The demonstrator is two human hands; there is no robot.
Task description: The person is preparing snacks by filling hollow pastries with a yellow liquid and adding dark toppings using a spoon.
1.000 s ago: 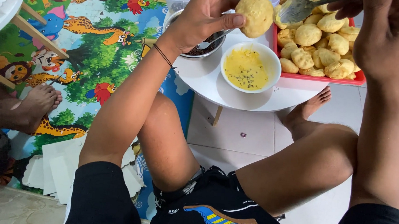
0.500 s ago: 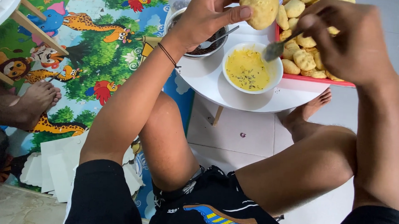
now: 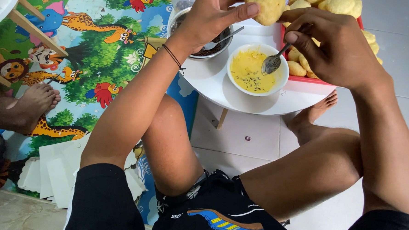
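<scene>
My left hand (image 3: 216, 14) grips a round yellow dough ball (image 3: 265, 7) at the top of the view, above the low white round table (image 3: 215, 85). My right hand (image 3: 334, 44) holds a metal spoon (image 3: 273, 63), its bowl hanging over the rim of a white bowl of yellow liquid with dark specks (image 3: 254, 71). Behind my right hand, a red tray (image 3: 307, 80) carries several more yellow dough balls (image 3: 340, 5).
A metal bowl of dark filling with a spoon in it (image 3: 205, 43) stands behind my left wrist. My bare knees and right foot (image 3: 312, 113) lie under the table. Another person's foot (image 3: 30, 105) rests on the colourful animal mat (image 3: 101, 46). White cardboard pieces (image 3: 55, 170) lie lower left.
My right hand came down from the tray with the spoon to the yellow bowl. The camera drew closer; the dough ball stays in my left hand.
</scene>
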